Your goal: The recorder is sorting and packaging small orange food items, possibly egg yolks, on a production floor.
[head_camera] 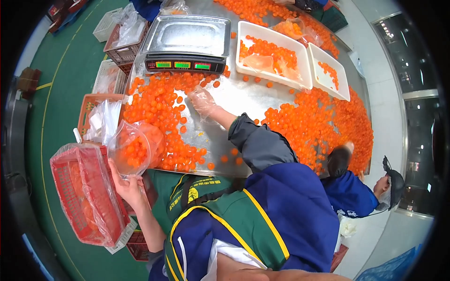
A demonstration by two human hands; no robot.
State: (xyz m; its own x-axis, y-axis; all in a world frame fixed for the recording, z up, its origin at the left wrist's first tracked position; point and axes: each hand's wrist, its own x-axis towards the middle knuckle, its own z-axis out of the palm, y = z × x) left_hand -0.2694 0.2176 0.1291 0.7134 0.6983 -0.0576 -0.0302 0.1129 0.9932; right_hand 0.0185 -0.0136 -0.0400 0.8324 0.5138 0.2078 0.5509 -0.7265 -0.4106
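Observation:
My left hand (127,188), bare, grips the near rim of a clear plastic bag (154,147) at the table's left edge. Orange balls that look like salted egg yolks (135,151) lie inside the bag. My right hand (203,100) wears a thin clear glove and reaches over the steel table (214,137). Its fingers are bent down beside a spread of loose yolks (154,102), just below the digital scale (188,44). Whether they hold a yolk is hidden. The scale's metal pan bears nothing, and its green displays are lit.
White trays (304,82) (346,95) with yolks stand right of the scale. A large yolk heap (309,123) covers the table's right side, where a co-worker (351,193) reaches in. At left are a lined red crate (88,196) and an orange basket (86,109) holding white plastic.

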